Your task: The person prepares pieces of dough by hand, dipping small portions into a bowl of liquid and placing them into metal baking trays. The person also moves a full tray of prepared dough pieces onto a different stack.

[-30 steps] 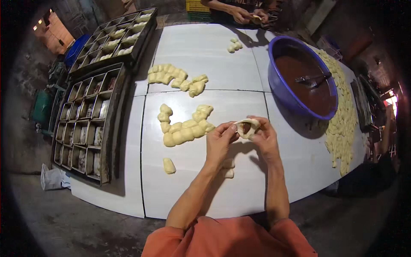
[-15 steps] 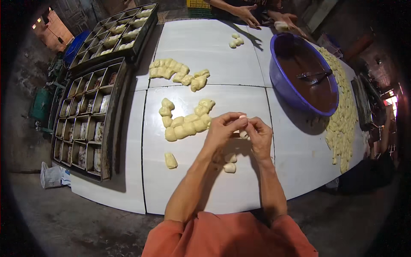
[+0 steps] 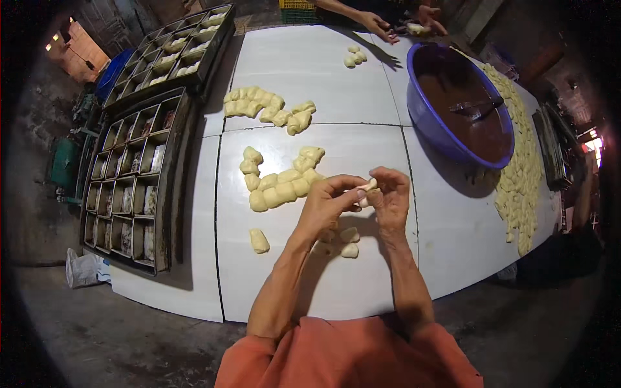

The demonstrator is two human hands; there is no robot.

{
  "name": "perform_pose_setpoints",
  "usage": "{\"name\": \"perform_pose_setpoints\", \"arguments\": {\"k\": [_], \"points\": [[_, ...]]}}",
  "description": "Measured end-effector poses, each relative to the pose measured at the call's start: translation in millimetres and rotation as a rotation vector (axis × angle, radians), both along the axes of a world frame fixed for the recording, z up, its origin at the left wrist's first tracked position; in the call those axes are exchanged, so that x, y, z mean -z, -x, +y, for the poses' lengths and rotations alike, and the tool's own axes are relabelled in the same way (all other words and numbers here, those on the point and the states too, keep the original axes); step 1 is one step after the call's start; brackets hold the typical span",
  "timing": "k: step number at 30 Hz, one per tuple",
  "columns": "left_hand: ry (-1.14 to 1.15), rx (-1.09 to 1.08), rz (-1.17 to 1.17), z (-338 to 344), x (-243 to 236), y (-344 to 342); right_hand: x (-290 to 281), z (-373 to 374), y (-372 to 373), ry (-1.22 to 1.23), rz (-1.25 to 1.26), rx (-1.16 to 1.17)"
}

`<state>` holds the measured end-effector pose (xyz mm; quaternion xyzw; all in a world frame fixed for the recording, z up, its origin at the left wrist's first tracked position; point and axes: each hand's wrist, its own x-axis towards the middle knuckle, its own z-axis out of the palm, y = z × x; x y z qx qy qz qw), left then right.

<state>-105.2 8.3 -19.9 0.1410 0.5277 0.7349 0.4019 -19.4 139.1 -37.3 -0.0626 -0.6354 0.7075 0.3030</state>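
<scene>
Over the middle of the white table, my left hand (image 3: 331,205) and my right hand (image 3: 392,202) are close together, both closed on one small piece of pale dough (image 3: 369,186). A bit of the dough stretches up between the fingertips; its underside is partly hidden by the fingers. Below my hands lie a few shaped dough pieces (image 3: 349,249), some partly behind my left wrist. Left of my left hand sits a joined group of yellowish dough lumps (image 3: 279,193). A single dough lump (image 3: 259,240) rests apart, nearer to me.
Another dough cluster (image 3: 255,102) lies farther back. A purple basin (image 3: 424,129) of brown paste with a dark utensil stands right, beside many dough pieces (image 3: 517,187). Metal mould trays (image 3: 162,187) line the left. Across the table, a co-worker's hands (image 3: 378,26) work near small dough balls (image 3: 352,59).
My right fingers have lifted and spread slightly, and the dough between my hands now shows more, pulled up at its top. The co-worker's hands have shifted.
</scene>
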Motion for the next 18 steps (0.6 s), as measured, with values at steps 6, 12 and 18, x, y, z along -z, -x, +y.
{"name": "perform_pose_setpoints", "arguments": {"k": [6,12,18], "points": [[0.001,-0.019,-0.052,0.9,1.9,-13.6,25.3,6.5,1.7,-0.331,-0.042,0.294],[0.141,-0.042,0.124,-7.4,13.8,-7.4,10.3,2.4,-7.6,-0.327,-0.333,0.133],[0.212,0.002,0.043,-23.7,10.6,-10.8,-12.1,-5.1,-36.8,-0.492,-0.352,-0.119]]}}
